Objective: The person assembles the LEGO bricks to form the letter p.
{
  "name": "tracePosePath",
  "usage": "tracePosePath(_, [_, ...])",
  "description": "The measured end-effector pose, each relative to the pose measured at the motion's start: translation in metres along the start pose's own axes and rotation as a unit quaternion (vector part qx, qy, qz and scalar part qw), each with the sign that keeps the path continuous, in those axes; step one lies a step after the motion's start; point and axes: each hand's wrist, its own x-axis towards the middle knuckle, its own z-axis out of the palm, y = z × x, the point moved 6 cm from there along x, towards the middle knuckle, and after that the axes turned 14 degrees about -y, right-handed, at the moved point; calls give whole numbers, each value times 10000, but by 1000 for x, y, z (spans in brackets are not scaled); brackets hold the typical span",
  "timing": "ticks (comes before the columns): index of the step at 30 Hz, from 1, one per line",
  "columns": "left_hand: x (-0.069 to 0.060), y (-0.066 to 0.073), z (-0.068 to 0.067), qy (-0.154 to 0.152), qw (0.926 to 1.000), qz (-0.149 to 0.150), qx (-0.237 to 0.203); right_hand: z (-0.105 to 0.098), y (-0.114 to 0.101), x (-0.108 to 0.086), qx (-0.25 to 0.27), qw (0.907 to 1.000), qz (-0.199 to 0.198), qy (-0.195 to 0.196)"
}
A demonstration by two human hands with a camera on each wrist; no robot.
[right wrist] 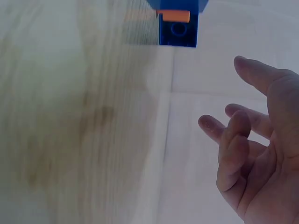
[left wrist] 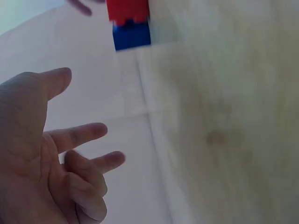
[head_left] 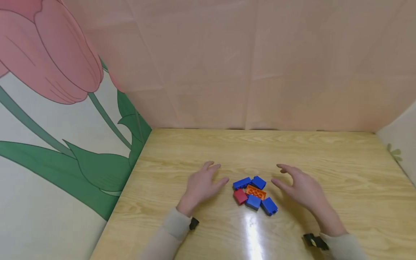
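Toy building bricks lie in a loose cluster on the wooden table: a red brick [head_left: 240,197], an orange brick [head_left: 255,192] showing its hollow underside, and several blue bricks, among them a long blue brick [head_left: 242,183] at the back left and a tilted blue brick [head_left: 269,206] at the front right. My left hand [head_left: 202,186] hovers left of the cluster, thumb toward it, holding nothing. On the other side, my right hand [head_left: 300,187] is apart from the bricks, its fingers loosely bent and nothing in them. The left wrist view shows the red brick [left wrist: 127,10] beyond the thumb.
The wooden table [head_left: 182,144] runs back to a plain pinkish wall covering [head_left: 208,72]. A panel with a large tulip print [head_left: 58,54] stands along the left edge, and a pale panel [head_left: 399,144] borders the right. Dark straps sit at both wrists.
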Motion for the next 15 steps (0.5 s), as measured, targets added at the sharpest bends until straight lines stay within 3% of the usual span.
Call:
tracePosePath(8, [-11, 7, 23, -181, 9954, 119, -929, 13, -10, 7, 118, 9995, -284, -50])
tracePosePath(15, [-17, 16, 33, -486, 9908, 195, -1245, 23, -17, 14, 202, 9984, -493, -207])
